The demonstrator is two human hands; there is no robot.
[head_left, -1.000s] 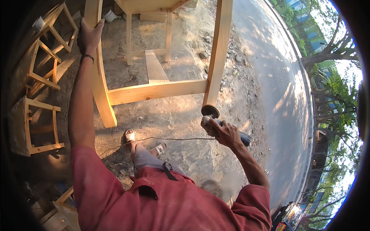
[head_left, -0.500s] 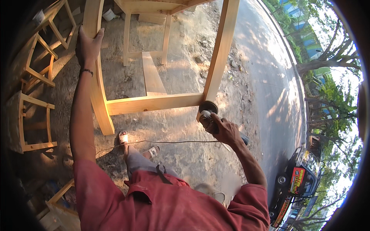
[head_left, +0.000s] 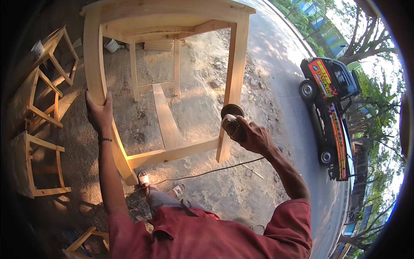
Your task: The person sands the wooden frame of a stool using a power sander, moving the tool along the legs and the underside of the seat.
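Observation:
A bare wooden furniture frame (head_left: 169,19) stands upright before me, with two long legs and a crossbar (head_left: 174,154) low between them. My left hand (head_left: 100,113) is wrapped around its left leg (head_left: 94,56), above the crossbar. In my right hand (head_left: 255,137) is an angle grinder (head_left: 234,128), gripped by its body. The grinder's round disc (head_left: 233,111) lies at the right leg (head_left: 235,73), above the joint with the crossbar; exact contact is hard to see. A dark cord (head_left: 215,173) trails from the grinder across the ground to the left.
Similar wooden frames (head_left: 45,164) stand along the left. Through the frame, a loose board (head_left: 166,116) and a white bucket (head_left: 111,45) show. Rubble (head_left: 258,82) lines the road (head_left: 289,116) at right, where a small truck (head_left: 330,121) is. My sandalled feet (head_left: 143,178) are below the crossbar.
The frame sits lower in view and its top now shows. The grinder disc has shifted up the right leg, away from the crossbar joint. On the road, the truck has moved toward the far end.

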